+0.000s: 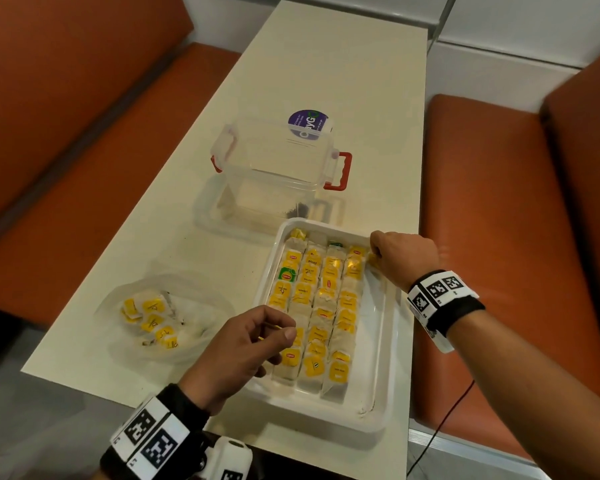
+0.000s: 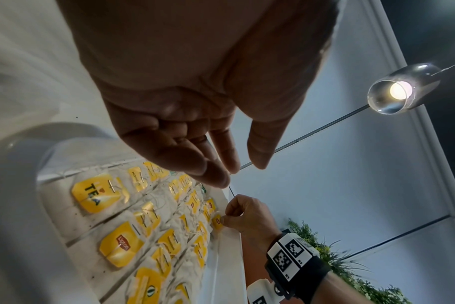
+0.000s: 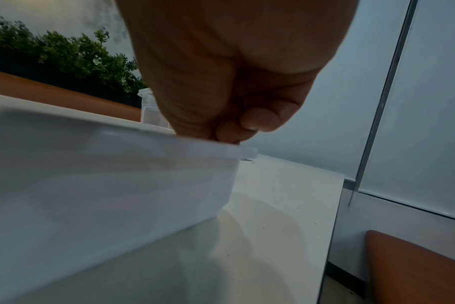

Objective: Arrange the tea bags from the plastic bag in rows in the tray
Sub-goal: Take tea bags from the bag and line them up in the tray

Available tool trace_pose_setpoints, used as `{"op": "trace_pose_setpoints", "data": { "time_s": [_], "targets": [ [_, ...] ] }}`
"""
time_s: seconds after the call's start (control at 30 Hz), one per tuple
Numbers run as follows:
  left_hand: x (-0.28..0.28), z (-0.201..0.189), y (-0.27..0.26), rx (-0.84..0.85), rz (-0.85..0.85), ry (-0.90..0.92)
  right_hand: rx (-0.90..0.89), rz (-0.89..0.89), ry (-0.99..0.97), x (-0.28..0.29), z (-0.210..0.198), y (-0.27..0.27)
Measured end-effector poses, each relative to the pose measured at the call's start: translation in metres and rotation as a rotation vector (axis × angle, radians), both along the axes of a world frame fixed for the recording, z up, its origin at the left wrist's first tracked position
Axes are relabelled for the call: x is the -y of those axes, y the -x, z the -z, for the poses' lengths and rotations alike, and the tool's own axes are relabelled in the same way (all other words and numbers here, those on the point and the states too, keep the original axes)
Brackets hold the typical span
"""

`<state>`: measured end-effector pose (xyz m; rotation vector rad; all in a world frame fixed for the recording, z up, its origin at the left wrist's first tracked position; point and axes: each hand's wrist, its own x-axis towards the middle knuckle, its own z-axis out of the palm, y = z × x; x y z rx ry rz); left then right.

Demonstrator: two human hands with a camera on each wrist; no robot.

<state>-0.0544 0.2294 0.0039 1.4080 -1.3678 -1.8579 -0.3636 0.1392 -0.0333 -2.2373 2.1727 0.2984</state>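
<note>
In the head view, the tray (image 1: 381, 341) lay lengthwise away from the person on the worktop (image 1: 326, 64), four rows of tea bags (image 1: 312, 299) running along that long axis, with a bare strip down the tray's right side. The right hand (image 1: 402, 254) was at the tray's far right corner, fingers curled and pinching a single yellow-tagged tea bag (image 1: 373, 259) at the head of that bare strip. The left hand (image 1: 246, 344) hovered over the tray's near left part, fingers loosely bent and seemingly empty. The plastic bag (image 1: 163, 320) with the remaining tea bags sat just left of the tray, so the left hand was the nearer one to it. In the left wrist view, the left hand's fingers (image 2: 213, 170) hung relaxed above the rows with nothing between them, and across the tray the right hand (image 2: 247, 214) pinched a tag (image 2: 217, 221) against the tray's far wall. In the right wrist view, the right hand's fingertips (image 3: 229, 133) dipped behind the tray's rim (image 3: 169, 139); what they held was hidden there, probably that same bag.
</note>
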Motion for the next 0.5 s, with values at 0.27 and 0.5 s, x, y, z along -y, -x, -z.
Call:
{"op": "trace_pose_setpoints", "data": {
  "time_s": [0.27, 0.5],
  "targets": [
    [-0.001, -0.001, -0.003, 0.023, 0.001, -0.006, 0.013, 0.037, 0.032, 0.001, 0.009, 0.001],
    [0.0, 0.0, -0.009, 0.051, 0.004, -0.008, -0.011, 0.184, 0.098, 0.007, 0.019, 0.006]
  ]
}}
